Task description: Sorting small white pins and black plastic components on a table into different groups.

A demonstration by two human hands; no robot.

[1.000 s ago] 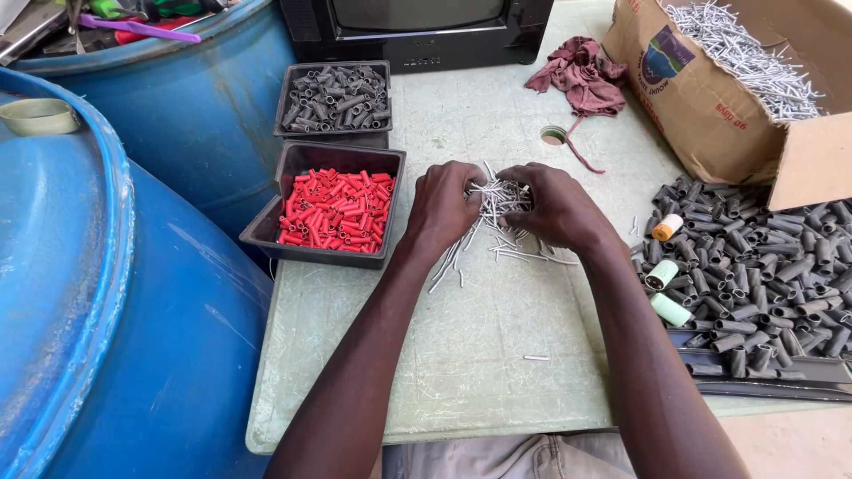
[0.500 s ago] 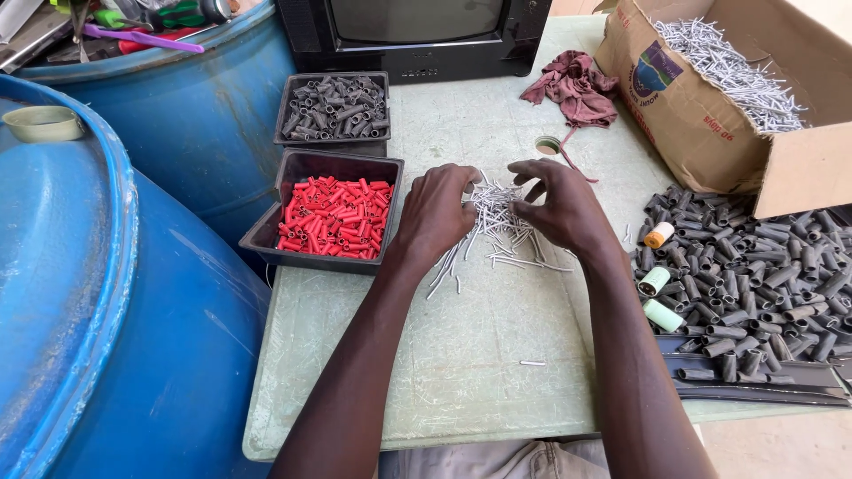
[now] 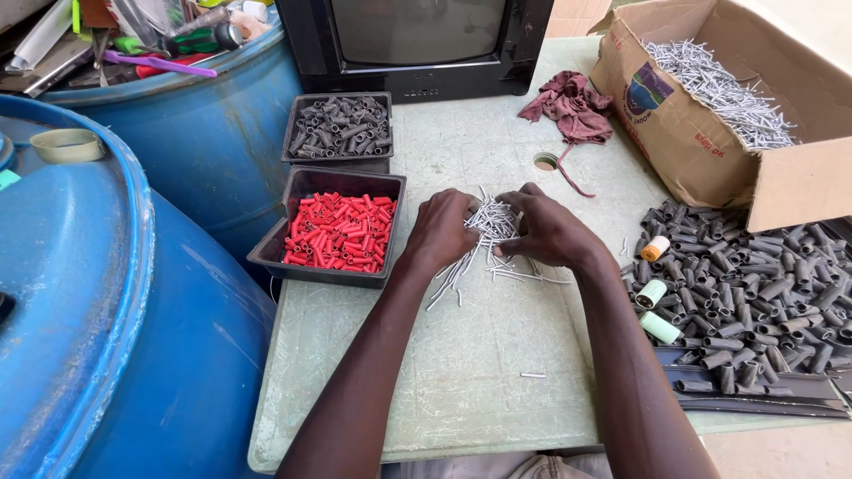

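Left hand (image 3: 441, 232) and right hand (image 3: 548, 232) have fingers closed around a loose bunch of thin metal pins (image 3: 491, 223) mid-desk (image 3: 461, 372) beside the tray of red caps (image 3: 337, 232); light, stiff, slippery, likely best gripped mid-bundle.

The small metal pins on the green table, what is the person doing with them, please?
A person works at a pale green table. Both the left hand and the right hand are closed around a loose bundle of thin silver pins, with more pins scattered beneath. Left of the hands sits a black tray of red tubes, behind it a tray of dark grey tubes. A pile of grey tubes lies on the right, near a cardboard box of pins.
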